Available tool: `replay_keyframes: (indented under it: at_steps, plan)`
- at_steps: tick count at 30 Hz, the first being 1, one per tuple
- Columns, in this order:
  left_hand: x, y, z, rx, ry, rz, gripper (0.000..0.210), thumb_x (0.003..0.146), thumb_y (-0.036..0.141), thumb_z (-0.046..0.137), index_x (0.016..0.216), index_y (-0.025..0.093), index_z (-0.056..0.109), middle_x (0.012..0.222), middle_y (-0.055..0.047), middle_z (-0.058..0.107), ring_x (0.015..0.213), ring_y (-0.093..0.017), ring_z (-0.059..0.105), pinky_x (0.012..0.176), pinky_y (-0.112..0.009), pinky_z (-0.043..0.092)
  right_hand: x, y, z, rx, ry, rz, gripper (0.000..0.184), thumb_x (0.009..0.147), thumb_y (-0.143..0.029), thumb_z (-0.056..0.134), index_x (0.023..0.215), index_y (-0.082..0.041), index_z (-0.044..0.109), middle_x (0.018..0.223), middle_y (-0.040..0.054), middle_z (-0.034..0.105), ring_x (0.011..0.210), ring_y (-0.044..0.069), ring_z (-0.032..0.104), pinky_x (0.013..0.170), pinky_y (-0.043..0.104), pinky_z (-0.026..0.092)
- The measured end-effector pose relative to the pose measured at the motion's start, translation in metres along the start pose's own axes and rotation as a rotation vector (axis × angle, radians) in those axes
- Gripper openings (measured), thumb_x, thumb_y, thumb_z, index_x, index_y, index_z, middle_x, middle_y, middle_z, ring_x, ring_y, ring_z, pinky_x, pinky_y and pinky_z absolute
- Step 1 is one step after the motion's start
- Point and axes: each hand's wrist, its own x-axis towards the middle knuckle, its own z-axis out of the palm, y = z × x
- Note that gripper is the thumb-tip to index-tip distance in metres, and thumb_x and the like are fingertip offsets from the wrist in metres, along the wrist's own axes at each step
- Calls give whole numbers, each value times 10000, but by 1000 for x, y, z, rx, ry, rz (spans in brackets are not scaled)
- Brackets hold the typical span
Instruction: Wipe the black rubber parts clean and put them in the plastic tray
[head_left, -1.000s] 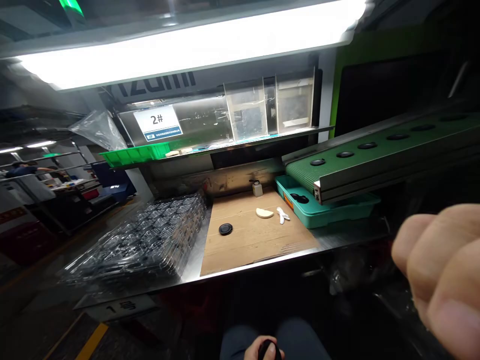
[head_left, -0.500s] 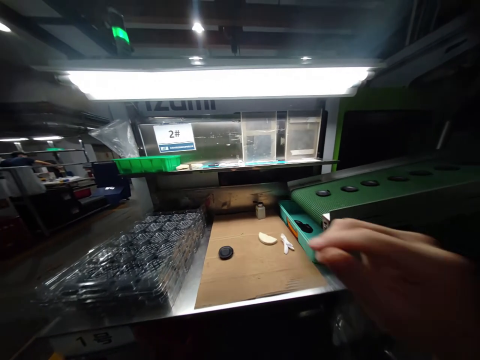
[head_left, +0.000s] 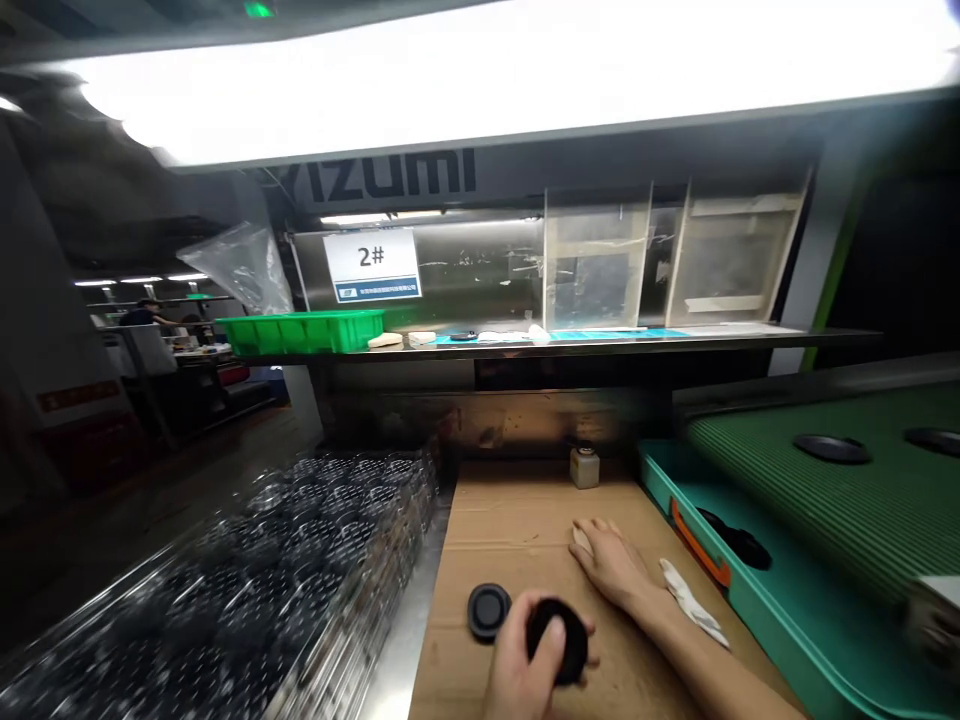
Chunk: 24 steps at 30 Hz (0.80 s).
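Note:
My left hand (head_left: 523,660) is closed on a black round disc (head_left: 564,645), low over the cardboard, with the thumb across its face. Just left of it, a second black disc (head_left: 488,612) with a raised ring lies flat on the cardboard sheet (head_left: 517,530). Farther forward, my right hand (head_left: 611,563) reaches in from the right, its fingers closed over a cream half-round pad (head_left: 580,538). Most of that pad is covered by the fingers. A crumpled white cloth strip (head_left: 691,603) lies to the right of my right forearm.
Stacked clear trays (head_left: 300,580) of black parts stand at left. At right, a teal bin (head_left: 810,640) holds black pieces below a green conveyor (head_left: 795,510) carrying discs. A small bottle (head_left: 585,468) stands at the back, under a shelf (head_left: 600,347) with a green tray (head_left: 307,332).
The view has moved closer. My right hand has gone from beside the teal bin to the cream pad. My left hand has come into view holding a black disc.

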Motion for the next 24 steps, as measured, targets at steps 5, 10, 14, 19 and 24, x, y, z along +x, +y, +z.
replay_keyframes:
  at_steps: [5,10,14,19,24]
  plan:
    - [113,-10,27,-266,-55,-11,451,777,552,590,979,151,545,946,-119,660,740,-199,650,544,-248,429,1,16,17,43,49,-50,488,797,-245,507,1284,-269,527,1177,80,582,1071,254,506,892,380,397]
    - [129,-15,3,-488,49,-153,385,871,469,476,1066,140,528,962,-129,659,829,-221,652,573,-262,437,-8,20,2,88,119,-31,430,886,-342,429,1301,-274,517,1132,87,597,1039,257,521,889,405,414]
    - [128,-11,-7,-513,78,-187,347,879,393,500,1099,128,536,1051,-155,652,877,-227,649,652,-297,476,-9,1,-23,251,251,-48,369,887,-354,469,1230,-248,552,1131,79,591,1064,238,515,910,383,426]
    - [129,-13,1,-499,55,-161,324,876,371,529,1090,135,587,1066,-126,664,960,-211,634,811,-313,494,-20,-33,-31,365,106,-273,353,861,-260,515,1209,-268,570,1135,79,568,1051,221,516,893,353,453]
    - [127,-17,2,-452,12,-108,336,858,374,568,1122,166,588,1088,-111,668,1011,-215,626,906,-344,471,-28,-39,-26,217,81,-225,393,866,-226,499,1253,-275,535,1142,100,552,1051,248,493,872,396,456]
